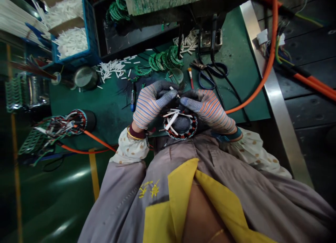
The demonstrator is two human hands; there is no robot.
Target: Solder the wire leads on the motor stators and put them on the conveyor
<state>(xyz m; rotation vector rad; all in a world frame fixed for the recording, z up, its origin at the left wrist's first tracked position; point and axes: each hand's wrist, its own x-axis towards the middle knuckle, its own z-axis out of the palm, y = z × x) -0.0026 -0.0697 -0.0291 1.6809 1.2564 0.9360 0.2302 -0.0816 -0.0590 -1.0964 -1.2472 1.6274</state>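
In striped work gloves, both hands meet above a motor stator (194, 128) close to my body. My left hand (152, 101) pinches a thin white insulating sleeve (172, 88) between thumb and fingers. My right hand (211, 108) is closed at the sleeve's lower end; its fingertips are pressed together, and what they grip is too small to make out. The stator is a ring with black, orange and light-blue windings. Several white sleeves (172, 121) stick out over its top. Its far side is partly hidden by my hands.
Green curved strips (165, 60), loose white sleeves (111, 70), scissors (207, 78), a brush (190, 78) and a blue pen-like tool (132, 101) lie on the green bench. A blue bin (90, 43) stands left, beyond another wired stator (81, 120). An orange hose (266, 84) crosses right.
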